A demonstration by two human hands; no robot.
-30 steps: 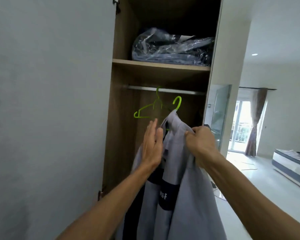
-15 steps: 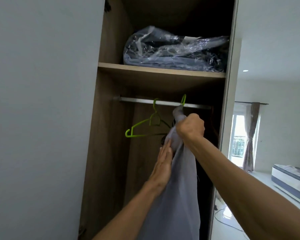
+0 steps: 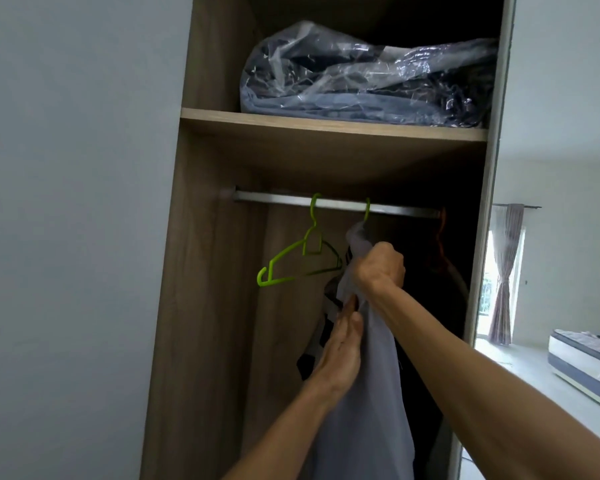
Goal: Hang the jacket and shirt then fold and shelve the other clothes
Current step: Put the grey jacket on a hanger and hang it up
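Observation:
A grey shirt with dark panels (image 3: 371,393) hangs on a green hanger whose hook (image 3: 367,208) is over the metal rail (image 3: 281,198) inside the wardrobe. My right hand (image 3: 378,266) is shut on the shirt's shoulder just below the hook. Flat against the left side of the cloth lies my left hand (image 3: 340,348), fingers straight. An empty green hanger (image 3: 291,261) hangs on the rail to the left. A dark garment (image 3: 444,271) hangs at the right, mostly in shadow.
Above the rail, a wooden shelf (image 3: 326,128) carries a clear plastic bag of dark clothes (image 3: 361,77). A grey wardrobe door (image 3: 66,237) stands open at the left. At the right are a curtained window (image 3: 503,271) and a mattress (image 3: 586,362) on the floor.
The shirt's hanger hook has gone up and onto the rail. My right hand rose with it, and my left hand slid along the cloth.

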